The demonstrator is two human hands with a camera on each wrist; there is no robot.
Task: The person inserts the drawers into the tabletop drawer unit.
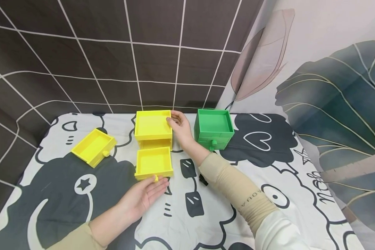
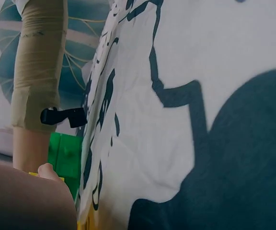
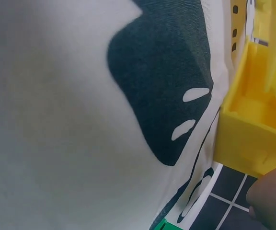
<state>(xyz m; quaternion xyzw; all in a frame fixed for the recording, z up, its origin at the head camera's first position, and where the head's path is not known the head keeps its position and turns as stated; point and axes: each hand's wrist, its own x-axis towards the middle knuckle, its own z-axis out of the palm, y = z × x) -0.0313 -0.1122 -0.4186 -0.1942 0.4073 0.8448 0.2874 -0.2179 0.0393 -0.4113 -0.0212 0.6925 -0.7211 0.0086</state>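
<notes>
A: What do the hands hold?
B: The left hand (image 1: 140, 198) seems to pinch the round yellow knob (image 1: 156, 178) of a shallow yellow plastic-looking drawer (image 1: 154, 160). The right hand (image 1: 181, 129) grips the right wall of a boxy yellow cabinet (image 1: 153, 125), near the bench's (image 1: 157, 229) back edge.
A: Best technique?
B: I'd brace the cabinet, keeping the drawer level and square.
A: Its look?
B: Rectangular, open-topped, bare inside, before the cabinet; another yellow drawer (image 1: 93, 145) lies nearer the bench's left edge.

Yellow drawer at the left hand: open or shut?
Open: in the head view the yellow drawer stands out before the yellow cabinet, tray exposed. Whether fully detached, cannot tell.
</notes>
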